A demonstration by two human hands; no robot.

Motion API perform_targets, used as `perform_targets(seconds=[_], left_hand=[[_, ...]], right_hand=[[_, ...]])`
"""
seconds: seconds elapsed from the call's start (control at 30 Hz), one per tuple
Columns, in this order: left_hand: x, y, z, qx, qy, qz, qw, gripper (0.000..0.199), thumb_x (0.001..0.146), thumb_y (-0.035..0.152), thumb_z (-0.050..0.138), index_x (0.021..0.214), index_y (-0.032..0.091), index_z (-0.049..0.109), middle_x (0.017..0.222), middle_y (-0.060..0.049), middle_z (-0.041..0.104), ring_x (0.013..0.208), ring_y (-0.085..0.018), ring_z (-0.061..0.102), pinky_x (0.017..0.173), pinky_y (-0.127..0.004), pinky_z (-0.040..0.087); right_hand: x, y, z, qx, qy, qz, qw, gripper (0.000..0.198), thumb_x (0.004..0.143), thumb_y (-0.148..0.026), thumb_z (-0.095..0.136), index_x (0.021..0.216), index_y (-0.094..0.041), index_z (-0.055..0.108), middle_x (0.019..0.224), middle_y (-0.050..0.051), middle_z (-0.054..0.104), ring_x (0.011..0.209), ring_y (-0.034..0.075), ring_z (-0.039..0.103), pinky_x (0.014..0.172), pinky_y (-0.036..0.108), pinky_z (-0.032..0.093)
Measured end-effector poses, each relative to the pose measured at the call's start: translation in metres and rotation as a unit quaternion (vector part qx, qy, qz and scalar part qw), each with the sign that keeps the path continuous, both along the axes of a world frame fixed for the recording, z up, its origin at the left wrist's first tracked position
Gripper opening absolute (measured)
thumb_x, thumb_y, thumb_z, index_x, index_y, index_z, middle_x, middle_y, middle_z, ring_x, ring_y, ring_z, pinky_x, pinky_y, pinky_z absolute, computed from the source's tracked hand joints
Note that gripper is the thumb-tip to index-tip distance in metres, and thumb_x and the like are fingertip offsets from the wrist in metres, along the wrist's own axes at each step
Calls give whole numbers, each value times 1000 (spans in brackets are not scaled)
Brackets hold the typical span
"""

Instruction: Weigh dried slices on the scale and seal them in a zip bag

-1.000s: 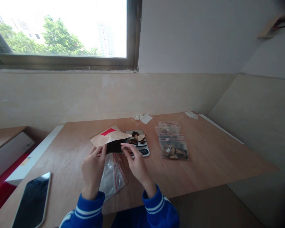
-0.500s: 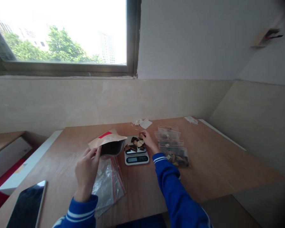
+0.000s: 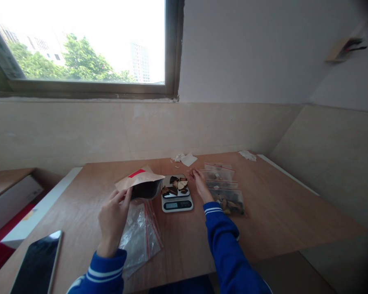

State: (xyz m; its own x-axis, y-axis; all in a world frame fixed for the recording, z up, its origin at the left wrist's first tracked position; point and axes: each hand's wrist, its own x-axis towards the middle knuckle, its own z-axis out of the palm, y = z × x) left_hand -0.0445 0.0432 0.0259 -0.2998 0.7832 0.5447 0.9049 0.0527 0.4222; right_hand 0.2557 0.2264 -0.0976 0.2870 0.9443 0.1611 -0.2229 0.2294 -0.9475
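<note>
My left hand (image 3: pixel 115 214) pinches the near edge of a brown paper bag (image 3: pixel 138 177), whose dark mouth gapes toward the scale. Just right of the bag stands a small white digital scale (image 3: pixel 187 205) with a lit display too small to read. Dark brown and pale dried slices (image 3: pixel 173 189), perhaps dried mushroom, lie on its plate. My right hand (image 3: pixel 200 183) hovers beside the plate's right edge, fingertips drawn together; whatever they hold, if anything, is too small to make out. Clear zip bags (image 3: pixel 141 237) with red seal lines lie flat below the paper bag.
Several filled zip bags (image 3: pixel 230 201) lie in a row right of the scale. A tablet (image 3: pixel 37 263) rests at the table's left front. White scraps (image 3: pixel 188 159) lie near the wall, with a crumpled white piece (image 3: pixel 247 155) farther right.
My right hand has shifted right, off the slices on the scale to beside its plate. My left hand keeps its hold on the paper bag, nearly unmoved.
</note>
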Motion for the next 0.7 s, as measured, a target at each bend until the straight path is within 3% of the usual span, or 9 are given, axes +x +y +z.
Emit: perform_targets(seconds=[0.23,0.5,0.7], left_hand=[[3,2,0,8,-10,-3,1000,31,92,40,51,82,20,73,79,-3,64,63,-13,54,53,-23,26],[10,4,-2,-4,-16,0,1000,30,91,39,53,84,19,74,80,-4,66,63,-13,55,53,-23,26],[11,5,-1,-9,-22,-2,1000,32,91,41,53,83,20,75,77,-3,66,61,-13,54,54,-23,26]], right_hand=[[9,-38,-26,-11,-15,-64,998,44,69,-58,62,88,-20,53,70,-1,61,52,11,51,45,22,40],[5,-41,-29,-8,-2,-87,996,43,72,-53,60,95,-23,40,80,0,64,58,11,58,47,21,40],[5,-43,-30,-21,-22,-88,996,38,72,-48,62,93,-22,43,76,-2,61,53,10,55,45,21,40]])
